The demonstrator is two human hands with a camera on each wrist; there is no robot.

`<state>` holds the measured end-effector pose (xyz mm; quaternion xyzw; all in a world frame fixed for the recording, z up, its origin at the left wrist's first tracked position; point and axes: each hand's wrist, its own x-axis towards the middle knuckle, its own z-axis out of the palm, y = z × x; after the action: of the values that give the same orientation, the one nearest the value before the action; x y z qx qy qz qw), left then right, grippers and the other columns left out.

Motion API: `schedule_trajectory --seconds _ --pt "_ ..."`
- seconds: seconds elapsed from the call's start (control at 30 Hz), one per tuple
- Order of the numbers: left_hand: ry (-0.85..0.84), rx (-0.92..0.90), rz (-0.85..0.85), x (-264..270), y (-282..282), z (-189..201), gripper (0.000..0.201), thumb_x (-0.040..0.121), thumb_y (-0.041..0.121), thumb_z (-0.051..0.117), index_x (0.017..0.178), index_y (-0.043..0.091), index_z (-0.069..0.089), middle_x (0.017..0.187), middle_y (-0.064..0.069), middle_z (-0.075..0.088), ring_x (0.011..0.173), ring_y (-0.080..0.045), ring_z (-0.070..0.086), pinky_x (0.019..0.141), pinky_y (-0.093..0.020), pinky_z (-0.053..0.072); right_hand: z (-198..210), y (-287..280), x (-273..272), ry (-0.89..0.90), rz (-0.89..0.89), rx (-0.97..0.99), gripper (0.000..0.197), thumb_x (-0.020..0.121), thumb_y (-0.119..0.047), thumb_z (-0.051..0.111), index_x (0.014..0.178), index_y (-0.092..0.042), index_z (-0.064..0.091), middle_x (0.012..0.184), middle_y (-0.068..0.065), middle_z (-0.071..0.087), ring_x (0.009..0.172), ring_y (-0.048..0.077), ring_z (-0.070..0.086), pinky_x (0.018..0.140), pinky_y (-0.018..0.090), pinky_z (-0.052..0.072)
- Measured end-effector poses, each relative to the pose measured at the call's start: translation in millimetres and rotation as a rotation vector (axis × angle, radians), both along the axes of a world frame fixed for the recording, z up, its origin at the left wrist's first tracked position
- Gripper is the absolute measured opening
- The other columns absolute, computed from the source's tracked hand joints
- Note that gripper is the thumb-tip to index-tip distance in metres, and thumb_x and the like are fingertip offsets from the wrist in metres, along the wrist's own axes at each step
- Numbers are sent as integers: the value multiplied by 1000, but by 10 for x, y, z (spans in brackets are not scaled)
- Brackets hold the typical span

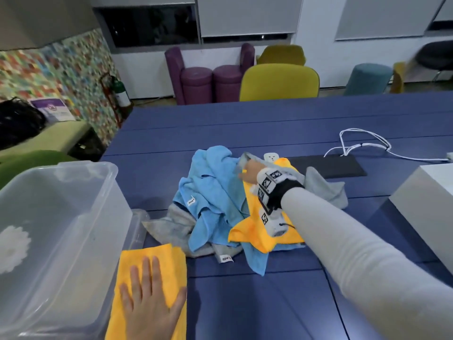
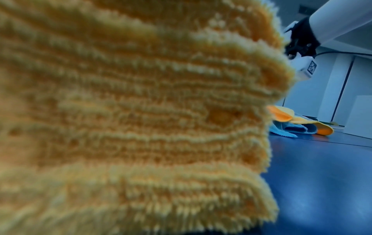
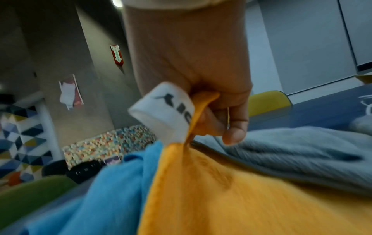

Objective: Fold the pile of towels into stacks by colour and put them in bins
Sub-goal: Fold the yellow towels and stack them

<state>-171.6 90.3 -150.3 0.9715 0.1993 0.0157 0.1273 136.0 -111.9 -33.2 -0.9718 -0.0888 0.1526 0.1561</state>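
On the blue worktop (image 1: 269, 303) we see a heap of loose blue, grey and orange microfibre towels (image 1: 213, 192). Our right hand (image 1: 248, 174) pinches a corner of the orange microfibre towel (image 1: 259, 231) atop the heap — white label (image 3: 163, 109) beside the fingers. Our left hand (image 1: 149, 300) lies flat, fingers straight, on the folded orange towel (image 1: 152, 258) just beside the clear plastic bin (image 1: 81, 229).

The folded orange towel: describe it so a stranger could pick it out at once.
Start at the clear bin on the near left of the blue table. Just right of it lies the folded orange towel, with the left hand pressed flat on it. The other orange towel sits crumpled in the pile, pinched by the right hand; this one is a neat rectangle, lying apart.
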Motion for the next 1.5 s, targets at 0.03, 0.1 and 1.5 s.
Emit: schedule_trajectory --seconds 0.03,0.1,1.5 --pt "15 -19 -8 -6 -11 24 93 78 79 6 147 18 21 144 -11 41 133 -34 27 116 -38 -9 157 -3 19 -56 -7 125 23 93 -23 48 87 -3 56 76 12 54 71 26 53 62 35 38" --pt "30 -41 -24 -20 -29 54 94 79 78 6 143 14 28 144 -12 41 134 -34 26 116 -38 -10 563 -28 36 -201 -62 415 39 93 -19 49 58 -13 34 58 4 33 53 15 34 53 30 26" --pt "32 -920 -464 -30 -1701 607 39 65 45 72 96 24 61 95 0 61 83 -12 56 75 -16 46 855 -1708 -1895 -136 -729 1225 31 89 -22 53 63 -11 41 63 4 30 72 21 38 67 36 37"
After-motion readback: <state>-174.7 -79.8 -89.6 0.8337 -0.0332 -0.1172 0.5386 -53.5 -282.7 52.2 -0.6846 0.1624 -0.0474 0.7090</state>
